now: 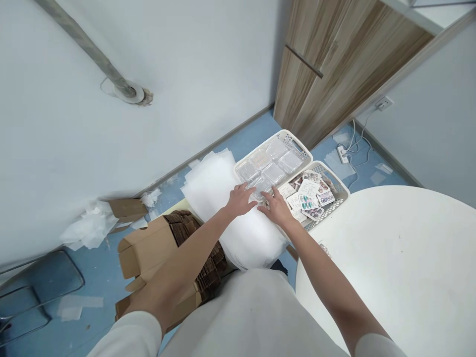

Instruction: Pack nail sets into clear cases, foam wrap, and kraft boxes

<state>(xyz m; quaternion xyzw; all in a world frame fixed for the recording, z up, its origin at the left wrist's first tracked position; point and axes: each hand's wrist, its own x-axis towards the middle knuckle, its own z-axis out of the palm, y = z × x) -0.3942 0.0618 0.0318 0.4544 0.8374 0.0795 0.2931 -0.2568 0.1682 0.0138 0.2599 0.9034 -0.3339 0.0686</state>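
My left hand reaches forward over the stack of white foam sheets, its fingers spread at the near edge of a white basket. Beside it my right hand is also open, fingertips by the clear plastic boxes that fill this basket. Whether the fingertips touch a box I cannot tell. A second white basket stands just right of the first. It holds a loose pile of printed cards, some with small coloured pieces on them.
Flattened brown cardboard boxes are stacked left of the foam sheets. A round white table stands at the right. Behind are a wood-grain cabinet and a power strip with cables. A folding chair is at the far left.
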